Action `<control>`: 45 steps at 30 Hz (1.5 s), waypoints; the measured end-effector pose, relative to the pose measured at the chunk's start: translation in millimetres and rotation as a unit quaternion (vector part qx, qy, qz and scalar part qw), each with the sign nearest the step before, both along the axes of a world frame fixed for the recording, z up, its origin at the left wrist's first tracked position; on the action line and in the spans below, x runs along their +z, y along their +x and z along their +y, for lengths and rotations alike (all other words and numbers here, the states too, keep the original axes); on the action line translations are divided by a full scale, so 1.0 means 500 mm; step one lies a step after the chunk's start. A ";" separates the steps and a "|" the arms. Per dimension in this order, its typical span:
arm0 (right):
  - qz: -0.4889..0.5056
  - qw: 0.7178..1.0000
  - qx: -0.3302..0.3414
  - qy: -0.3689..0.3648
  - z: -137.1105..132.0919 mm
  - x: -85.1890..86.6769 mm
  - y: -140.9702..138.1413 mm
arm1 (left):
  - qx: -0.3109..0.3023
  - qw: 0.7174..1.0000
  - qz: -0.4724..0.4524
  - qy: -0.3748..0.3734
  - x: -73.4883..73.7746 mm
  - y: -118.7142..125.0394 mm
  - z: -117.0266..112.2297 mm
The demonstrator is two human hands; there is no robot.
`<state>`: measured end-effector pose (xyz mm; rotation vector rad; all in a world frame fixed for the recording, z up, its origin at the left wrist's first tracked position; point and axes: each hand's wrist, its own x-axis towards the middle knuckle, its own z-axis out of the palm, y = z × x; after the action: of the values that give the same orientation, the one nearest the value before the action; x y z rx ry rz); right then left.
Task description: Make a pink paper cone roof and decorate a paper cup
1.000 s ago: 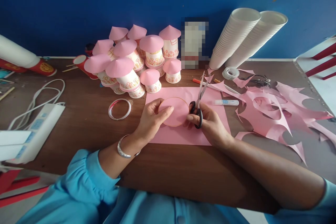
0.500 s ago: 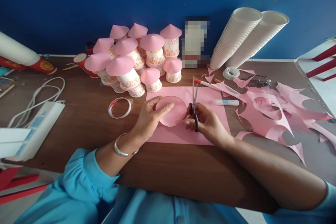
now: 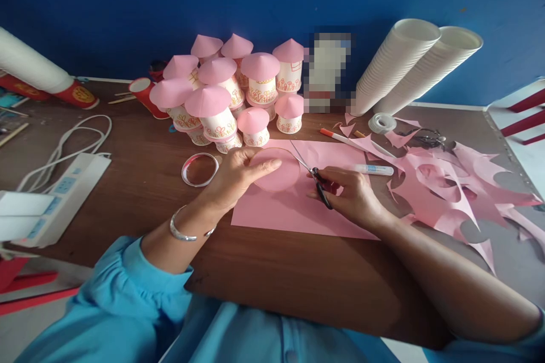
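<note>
My left hand (image 3: pixel 240 173) pinches a round pink paper disc (image 3: pixel 279 174) by its left side, thumb on top. An orange-brown line runs along the disc's edge. In my right hand (image 3: pixel 351 190) is a pair of scissors with black handles (image 3: pixel 322 190). Their blades point up and left, at the disc's right edge; whether they touch the paper I cannot tell. Beneath both hands lies a pink paper sheet (image 3: pixel 272 215) on the brown table.
Several paper-cup houses with pink cone roofs (image 3: pixel 207 102) stand at the back. A tape ring (image 3: pixel 199 170) is to the left, beside a power strip (image 3: pixel 70 193). Pink scraps (image 3: pixel 438 181), a glue stick (image 3: pixel 374 169), a marker (image 3: pixel 336 135) and stacked white cups (image 3: pixel 395 62) lie right.
The scissors have tilted from nearly upright to pointing up-left, with their blades now against or near the disc's right edge. The whole view has shifted slightly.
</note>
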<state>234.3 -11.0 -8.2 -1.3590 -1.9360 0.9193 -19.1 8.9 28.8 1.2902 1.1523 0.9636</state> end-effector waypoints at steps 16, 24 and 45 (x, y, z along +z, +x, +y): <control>0.140 0.954 0.030 -0.263 -0.009 0.025 -0.013 | -0.030 0.998 0.031 -0.037 0.019 0.004 -0.008; 0.141 0.952 0.039 -0.268 -0.009 0.022 -0.012 | -0.038 0.998 0.043 -0.037 0.026 0.003 -0.011; 0.145 0.952 0.037 -0.269 -0.010 0.028 -0.016 | -0.075 0.996 0.042 -0.033 0.015 -0.007 -0.006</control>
<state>226.2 -15.9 6.0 -1.3412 -1.5779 1.6705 -22.9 5.8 36.4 1.3544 1.1245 0.7604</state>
